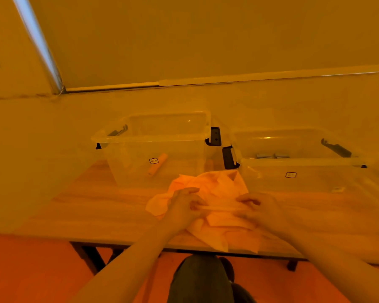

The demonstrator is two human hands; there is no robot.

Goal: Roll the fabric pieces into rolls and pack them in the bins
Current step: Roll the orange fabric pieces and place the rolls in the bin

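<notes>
A heap of light orange fabric pieces lies on the wooden table in front of me. My left hand and my right hand each pinch one end of a narrow fabric strip held across the heap. Behind the heap stand two clear plastic bins. The left bin holds an orange fabric roll. The right bin holds a few grey rolls.
The wooden table runs to a near edge above dark legs. Black latch handles stick out from the bins' ends. A pale wall rises close behind the bins. My dark-trousered knee shows below the table edge.
</notes>
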